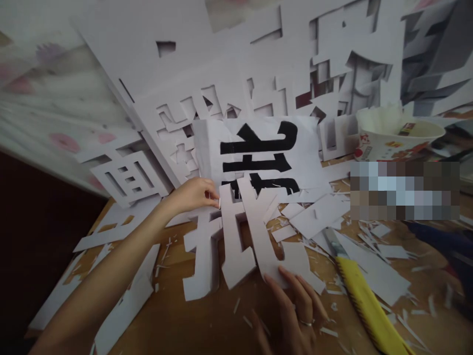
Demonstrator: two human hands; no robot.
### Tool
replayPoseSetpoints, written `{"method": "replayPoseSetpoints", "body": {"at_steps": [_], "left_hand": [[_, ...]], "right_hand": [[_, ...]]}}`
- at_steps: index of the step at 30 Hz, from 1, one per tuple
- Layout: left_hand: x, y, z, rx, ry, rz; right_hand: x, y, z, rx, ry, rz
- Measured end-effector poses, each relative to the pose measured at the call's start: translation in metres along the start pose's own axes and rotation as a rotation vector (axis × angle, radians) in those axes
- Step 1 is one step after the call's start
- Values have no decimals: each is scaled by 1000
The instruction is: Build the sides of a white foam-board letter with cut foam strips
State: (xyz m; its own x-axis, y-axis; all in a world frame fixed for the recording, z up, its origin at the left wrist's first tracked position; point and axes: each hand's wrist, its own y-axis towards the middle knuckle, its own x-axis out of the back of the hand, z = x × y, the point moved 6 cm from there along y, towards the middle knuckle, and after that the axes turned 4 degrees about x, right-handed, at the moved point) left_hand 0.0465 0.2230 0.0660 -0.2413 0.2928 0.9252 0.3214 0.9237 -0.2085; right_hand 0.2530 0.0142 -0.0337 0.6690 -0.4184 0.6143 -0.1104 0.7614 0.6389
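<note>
The white cut-out character (258, 222) stood on the wooden surface (173, 315) between the two hands, its strokes showing thick side walls. The left grip (195, 192) sat at its eleven o'clock, thumb and fingers drawn together beside the top of the strokes; a small white edge showed at the fingertips, but whether they pinched it I could not tell. The right grip (295, 301) was at five o'clock, loosely spread and clamped on nothing, its fingertips touching the lower end of the rightmost stroke and its thumb apart from it. So the character lay toward four o'clock of the left grip and eleven o'clock of the right. At its twelve o'clock, just behind, a printed sheet (258, 143) with black strokes leaned against a perforated white board (229, 59). A yellow-handled cutter (360, 301) lay at four o'clock among paper scraps (318, 214), and a paper bowl (399, 143) stood well apart at two o'clock.
</note>
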Motion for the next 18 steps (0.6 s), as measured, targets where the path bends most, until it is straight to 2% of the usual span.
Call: {"method": "replayPoseSetpoints", "body": {"at_steps": [18], "left_hand": [[0, 3, -5, 27, 40, 19]], "right_hand": [[1, -4, -4, -5, 30, 21]]}}
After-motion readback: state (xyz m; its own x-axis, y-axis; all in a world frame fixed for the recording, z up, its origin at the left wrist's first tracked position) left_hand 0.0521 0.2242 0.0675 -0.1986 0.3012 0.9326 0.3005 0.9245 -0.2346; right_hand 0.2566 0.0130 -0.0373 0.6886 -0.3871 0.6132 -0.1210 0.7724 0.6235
